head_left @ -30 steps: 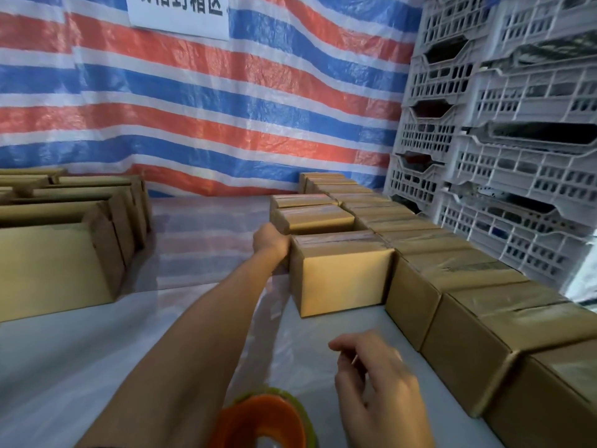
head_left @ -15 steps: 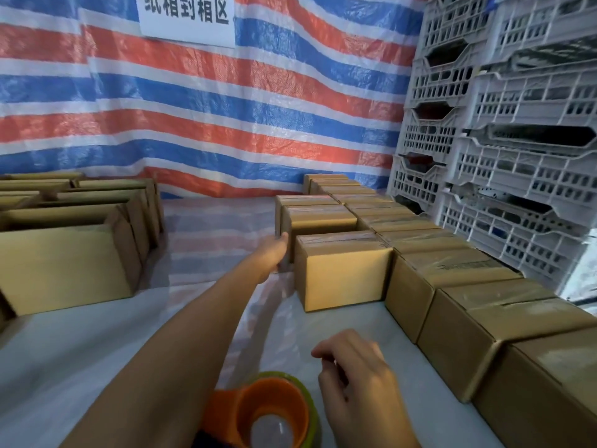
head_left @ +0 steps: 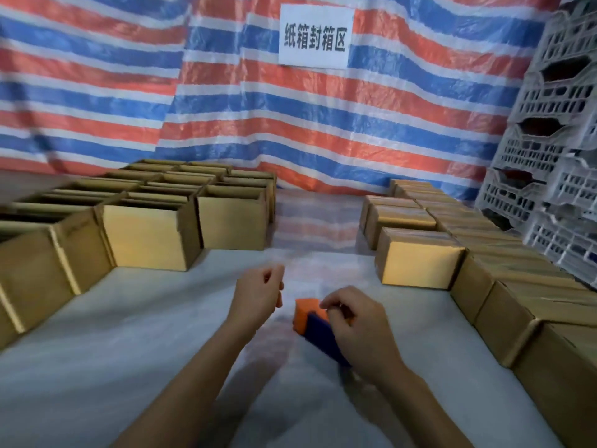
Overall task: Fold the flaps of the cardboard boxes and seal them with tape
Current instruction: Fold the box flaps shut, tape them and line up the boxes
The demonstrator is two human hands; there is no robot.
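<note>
Sealed cardboard boxes point(head_left: 416, 263) stand in rows along the right, their tops taped. Several open cardboard boxes point(head_left: 148, 234) with upright flaps fill the left side. An orange and blue tape dispenser point(head_left: 307, 315) rests on the white table cover at the centre. My right hand point(head_left: 358, 324) curls over its blue handle and holds it. My left hand point(head_left: 258, 295) hovers just left of the dispenser with loosely curled fingers, holding nothing and touching no box.
White plastic crates point(head_left: 555, 176) are stacked at the right behind the sealed boxes. A striped red, white and blue tarp point(head_left: 226, 108) with a paper sign point(head_left: 315, 37) closes the back. A white-covered lane point(head_left: 316, 221) runs between the two box groups.
My left hand has drawn back from the sealed box on the right to the middle. My right hand now grips the tape dispenser. The view has swung left, showing the open boxes.
</note>
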